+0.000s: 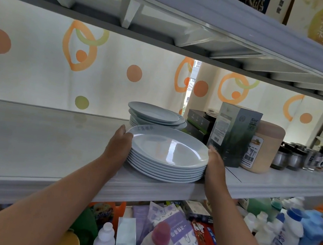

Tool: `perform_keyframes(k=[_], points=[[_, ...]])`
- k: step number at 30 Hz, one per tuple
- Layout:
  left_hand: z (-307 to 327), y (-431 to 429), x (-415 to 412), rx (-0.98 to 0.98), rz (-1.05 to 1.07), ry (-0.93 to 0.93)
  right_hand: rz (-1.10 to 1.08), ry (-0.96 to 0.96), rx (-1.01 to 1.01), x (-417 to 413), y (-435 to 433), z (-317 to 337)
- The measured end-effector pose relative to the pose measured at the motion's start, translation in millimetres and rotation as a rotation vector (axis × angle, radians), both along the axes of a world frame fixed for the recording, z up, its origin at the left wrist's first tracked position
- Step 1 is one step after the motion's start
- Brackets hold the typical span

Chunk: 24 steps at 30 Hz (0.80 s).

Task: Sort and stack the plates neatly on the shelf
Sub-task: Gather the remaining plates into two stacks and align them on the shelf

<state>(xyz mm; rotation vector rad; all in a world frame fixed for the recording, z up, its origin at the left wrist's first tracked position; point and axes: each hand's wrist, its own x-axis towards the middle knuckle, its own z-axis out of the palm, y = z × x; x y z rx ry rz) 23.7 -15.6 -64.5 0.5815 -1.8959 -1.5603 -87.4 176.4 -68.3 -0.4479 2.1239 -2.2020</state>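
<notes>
Here, left hand [119, 147] and right hand [216, 165] clasping plate stack [166, 155] at shelf [24, 142] front edge, bare surface leftward.

Both arms reach forward, left hand [119, 147] and right hand [216, 168] facing (palms inward)

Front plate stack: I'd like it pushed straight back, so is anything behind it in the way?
Yes. The rear stack of plates stands right behind the front plate stack; the left hand and right hand flank it.

A dark green box [231, 134] stands beside a tan canister [263, 148].
</notes>
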Motion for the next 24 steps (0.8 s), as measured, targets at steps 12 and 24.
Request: perform_keyframes(k=[12,24], points=[[9.0,12.0,10.0,0.029,0.069,0.038,-0.058,0.071,0.056,10.9,0.8,2.7],[5.3,2.0,2.8,0.058,0.068,0.188,0.016,0.017,0.208,-2.6,1.7,26.3]])
